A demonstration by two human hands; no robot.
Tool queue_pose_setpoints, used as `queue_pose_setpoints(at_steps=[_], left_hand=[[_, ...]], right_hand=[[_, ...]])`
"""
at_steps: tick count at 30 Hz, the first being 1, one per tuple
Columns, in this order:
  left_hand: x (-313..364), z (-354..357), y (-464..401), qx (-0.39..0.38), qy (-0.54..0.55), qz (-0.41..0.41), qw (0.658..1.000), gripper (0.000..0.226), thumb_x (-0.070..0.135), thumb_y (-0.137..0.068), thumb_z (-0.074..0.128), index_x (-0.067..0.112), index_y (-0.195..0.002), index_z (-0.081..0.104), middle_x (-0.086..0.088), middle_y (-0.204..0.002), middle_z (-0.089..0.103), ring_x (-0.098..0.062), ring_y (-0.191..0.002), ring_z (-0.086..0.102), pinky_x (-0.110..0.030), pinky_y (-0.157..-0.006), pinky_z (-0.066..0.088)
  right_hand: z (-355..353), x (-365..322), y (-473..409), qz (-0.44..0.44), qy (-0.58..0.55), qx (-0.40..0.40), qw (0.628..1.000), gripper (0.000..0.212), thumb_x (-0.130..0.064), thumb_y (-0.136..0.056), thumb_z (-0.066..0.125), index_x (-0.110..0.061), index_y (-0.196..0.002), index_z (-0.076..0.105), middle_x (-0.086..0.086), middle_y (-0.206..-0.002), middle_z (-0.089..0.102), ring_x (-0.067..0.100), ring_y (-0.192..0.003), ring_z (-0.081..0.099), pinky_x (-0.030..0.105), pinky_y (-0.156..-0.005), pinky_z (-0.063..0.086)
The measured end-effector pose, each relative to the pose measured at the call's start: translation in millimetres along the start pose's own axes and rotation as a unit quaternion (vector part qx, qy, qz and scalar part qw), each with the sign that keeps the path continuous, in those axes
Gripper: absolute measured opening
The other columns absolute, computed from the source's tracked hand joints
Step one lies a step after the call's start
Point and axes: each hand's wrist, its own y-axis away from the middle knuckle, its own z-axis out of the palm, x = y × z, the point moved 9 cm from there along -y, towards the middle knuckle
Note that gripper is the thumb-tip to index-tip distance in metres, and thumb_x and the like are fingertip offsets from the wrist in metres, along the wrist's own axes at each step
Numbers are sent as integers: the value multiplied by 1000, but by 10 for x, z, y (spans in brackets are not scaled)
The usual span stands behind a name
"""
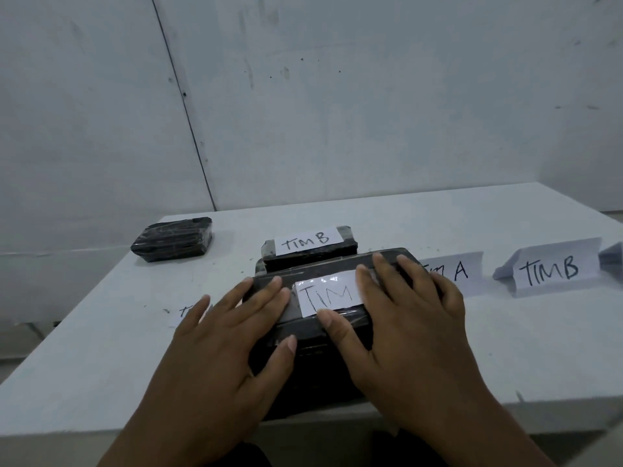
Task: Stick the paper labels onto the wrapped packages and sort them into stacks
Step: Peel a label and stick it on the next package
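While an unlabelled package (172,239) waits at ten o'clock on the table (101,332), the left hand (229,335) and right hand (404,318), fingers flat and spread, press a paper label (328,294) onto the central wrapped package (313,335), apparently smoothing it; a folded "TIM B" sign (553,267) stands at two o'clock.

Glossy plastic-wrapped package (313,335), paper label (328,295)

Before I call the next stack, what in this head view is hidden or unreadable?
- Label on the near package: only "TIM" shows; right hand covers the final letter.
- Loose slip on the table: writing mostly under left hand.
- "TIM A" sign: its left part sits behind the right hand.
- Grey object past the "TIM B" sign: cut off by the right edge.
- Far-left package: no label visible on top; other faces unseen.
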Motion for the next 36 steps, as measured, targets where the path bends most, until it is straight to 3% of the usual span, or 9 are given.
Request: queue_pose_setpoints(at_steps=[3, 6, 11, 15, 20, 29, 31, 33, 36], left_hand=[[104, -45, 18, 17, -37, -10, 999, 85, 82, -76, 27, 50, -155, 29, 30, -163, 12, 0, -154, 3, -43, -127, 11], [311, 54, 21, -6, -12, 45, 999, 85, 76, -78, 38, 51, -157, 19, 33, -164, 4, 6, -153, -9, -41, -128, 7], [322, 114, -8, -19, -25, 47, 998, 87, 78, -76, 31, 54, -157, 8, 42, -159, -5, 16, -145, -20, -31, -128, -2], [286, 103, -1, -28, -40, 28, 998, 93, 81, -72, 27, 53, -157, 3, 43, -157, -10, 17, -143, -24, -29, -126, -8], [165, 74, 47, -45, -65, -8, 997, 98, 86, -69, 23, 53, -157, -1, 43, -157, -14, 12, -146, -25, -41, -128, -7], [-128, -117, 168, -25, -47, -61, 997, 106, 93, -59, 19, 52, -157, 9, 36, -162, -5, 8, -150, -16, -41, -128, -6], [-296, -192, 219, -2, -33, -84, 996, 113, 98, -57, 19, 46, -157, 19, 30, -165, 5, 7, -151, -10, -40, -128, -2], [-564, -300, 311, 41, 27, -121, 991, 109, 99, -58, 26, 44, -151, 35, 25, -161, 26, -1, -153, 13, -40, -126, 13], [-1019, -500, 483, 153, 127, -152, 968, 69, 84, -80, 48, 39, -131, 59, 18, -141, 56, -7, -131, 47, -36, -108, 38]], right_hand=[[-2, -24, 11, 3, -16, 5, 1000, 83, -80, -90, 4, -40, -162, 16, -1, -173, 10, 24, -157, 0, 50, -124, 4], [-10, -45, 50, -18, -6, 19, 1000, 66, -77, -94, 8, -56, -155, 23, -2, -172, 15, 25, -155, 10, 49, -121, 10], [21, -27, 47, -13, 9, 5, 1000, 83, -79, -92, 2, -40, -158, 32, -2, -171, 17, 23, -155, 10, 47, -121, 10], [7, 15, 36, 11, -15, 1, 1000, 98, -84, -85, -1, -28, -163, 19, -5, -172, 1, 18, -156, -3, 42, -123, 1], [8, 55, 50, 24, -41, -6, 999, 103, -88, -82, 5, -25, -164, 11, -6, -171, -14, 15, -155, -14, 38, -123, -6], [-4, 75, 77, 53, -56, -23, 997, 115, -91, -81, 13, -12, -163, -8, -2, -170, -23, 17, -157, -14, 38, -124, -7], [-24, 103, 88, 73, -51, -32, 995, 119, -93, -80, 11, -10, -161, -18, -1, -167, -32, 19, -155, -22, 42, -125, -10], [-110, 49, 102, 75, -26, -6, 997, 118, -94, -79, 3, -12, -159, -22, 0, -164, -38, 21, -153, -29, 49, -125, -13], [-330, -328, 180, 17, -82, 77, 994, 102, -89, -83, 6, -25, -161, -12, -3, -171, -18, 17, -156, -19, 51, -126, -7]])
